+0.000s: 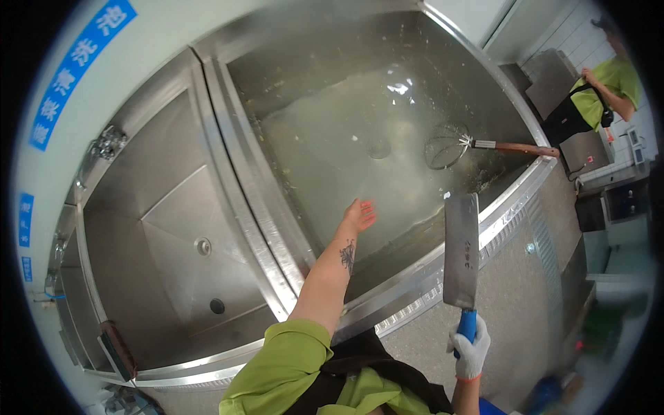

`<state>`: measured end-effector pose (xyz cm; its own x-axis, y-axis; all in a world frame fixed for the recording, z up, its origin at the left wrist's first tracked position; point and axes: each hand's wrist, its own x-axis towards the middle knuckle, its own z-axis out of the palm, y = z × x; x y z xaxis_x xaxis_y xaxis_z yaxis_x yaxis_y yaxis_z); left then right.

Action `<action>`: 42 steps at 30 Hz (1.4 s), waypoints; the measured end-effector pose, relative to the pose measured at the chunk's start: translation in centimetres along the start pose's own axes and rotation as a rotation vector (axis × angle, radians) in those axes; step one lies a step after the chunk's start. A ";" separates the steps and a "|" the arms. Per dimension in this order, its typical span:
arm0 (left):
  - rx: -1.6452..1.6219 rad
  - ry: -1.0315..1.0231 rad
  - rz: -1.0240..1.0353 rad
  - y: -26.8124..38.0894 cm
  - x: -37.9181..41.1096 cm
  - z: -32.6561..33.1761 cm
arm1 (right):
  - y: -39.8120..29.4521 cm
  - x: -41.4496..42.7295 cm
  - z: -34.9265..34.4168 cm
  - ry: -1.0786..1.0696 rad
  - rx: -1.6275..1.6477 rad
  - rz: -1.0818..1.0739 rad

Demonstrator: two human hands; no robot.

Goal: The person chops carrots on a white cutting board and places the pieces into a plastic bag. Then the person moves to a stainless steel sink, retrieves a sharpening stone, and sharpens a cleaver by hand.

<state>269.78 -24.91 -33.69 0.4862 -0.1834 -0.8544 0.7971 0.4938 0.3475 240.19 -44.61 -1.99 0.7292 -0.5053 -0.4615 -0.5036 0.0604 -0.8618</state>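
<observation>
My left hand (pixel 361 213) is bare and reaches over a steel basin (pixel 311 244) of cloudy water (pixel 342 135). Its fingers are loosely bent and a little apart, with nothing visible in them. In a white knit glove, my right hand (pixel 471 346) grips the blue handle (pixel 466 329) of a cleaver (pixel 460 254). The broad blade points away from me, beside the basin's near right rim. A wire skimmer (pixel 450 148) lies across the basin's right corner, its wooden handle (pixel 524 149) on the rim. Something roundish shows dimly under the water; I cannot tell what.
To the left is a second steel basin (pixel 171 259) with a drain (pixel 203 246) and a dark round stopper (pixel 217 306). A dark red cloth or pad (pixel 118 347) hangs over its far-left divider. Another person (pixel 596 93) stands at the upper right. Grey floor (pixel 511 311) lies right of the basins.
</observation>
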 end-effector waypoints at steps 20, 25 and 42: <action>-0.874 -0.320 0.173 9.3 -15.4 2.6 | -2.5 2.6 3.6 -0.153 0.069 -0.102; -1.096 -0.302 0.410 13.6 -28.7 -12.8 | -4.0 -3.2 9.4 -0.384 0.137 -0.256; -1.005 0.713 1.073 8.7 -74.9 -73.2 | 0.7 -31.7 26.9 -1.008 -0.089 -0.258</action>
<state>214.10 55.36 5.03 0.1495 0.8557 -0.4953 -0.4570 0.5041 0.7329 229.19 -5.35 6.41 0.8476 0.4615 -0.2620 -0.2797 -0.0311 -0.9596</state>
